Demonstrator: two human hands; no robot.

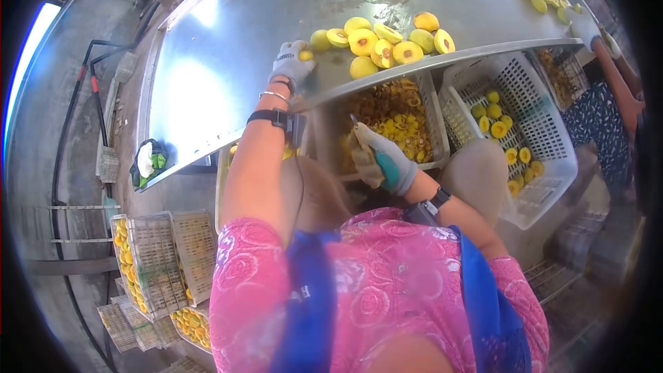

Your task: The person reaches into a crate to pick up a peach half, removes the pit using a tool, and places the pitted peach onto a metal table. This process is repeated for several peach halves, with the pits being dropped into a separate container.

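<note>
Left hand (pixel 291 63) clasps a partly hidden yellow fruit (pixel 306 56), right hand (pixel 388 154) a metal-tipped tool (pixel 354 119).

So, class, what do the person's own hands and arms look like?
Left hand: whitish glove with dark marking, then a dark bracelet, pale bangle, black strap with a box, and thin cable. Right hand: pale glove with teal area, black strap with dark box. Sleeves: pink, patterned.
</note>
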